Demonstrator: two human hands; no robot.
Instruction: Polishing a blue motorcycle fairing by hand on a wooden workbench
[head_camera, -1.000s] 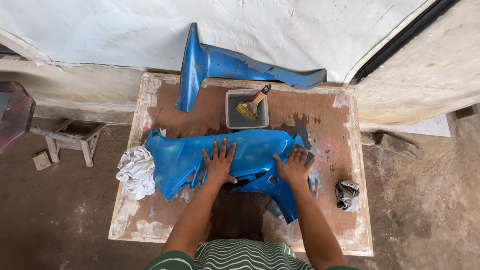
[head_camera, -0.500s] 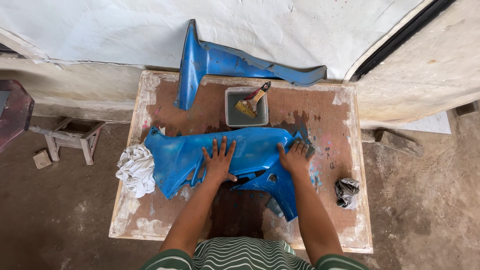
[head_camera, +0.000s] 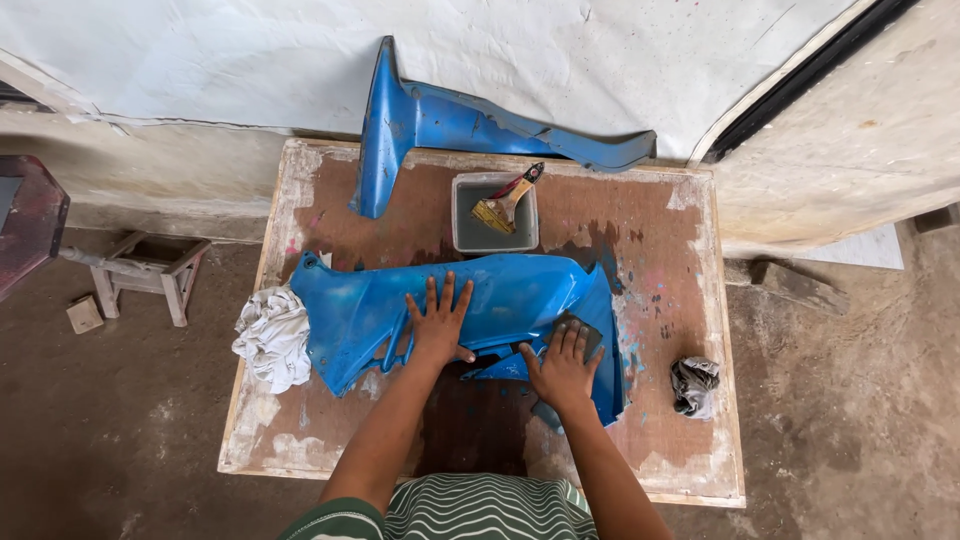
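A blue plastic body panel (head_camera: 470, 300) lies flat across the middle of a worn wooden table (head_camera: 690, 440), its long edge running left to right, as I look down from the head camera. My left hand (head_camera: 437, 325) rests on it palm down, fingers spread wide, pressing on the panel's centre and gripping nothing. My right hand (head_camera: 563, 365) lies just beside it toward the panel's right end, fingers laid flat over a small dark grey pad (head_camera: 580, 330), held against the blue surface rather than pinched.

At the panel's left tip, a crumpled white rag (head_camera: 272, 338) hangs over the table's edge, touching the plastic. Behind the panel, a grey rectangular tray (head_camera: 470, 235) holds a paintbrush (head_camera: 505, 203) propped at an angle. A second blue panel (head_camera: 450, 120) leans at the table's far edge against a white sheet (head_camera: 250, 50) on the wall. A dark crumpled cloth (head_camera: 692, 385) sits near the table's right side, well apart from the hands. A small wooden stool (head_camera: 145, 265) stands on the dirt floor to the left.
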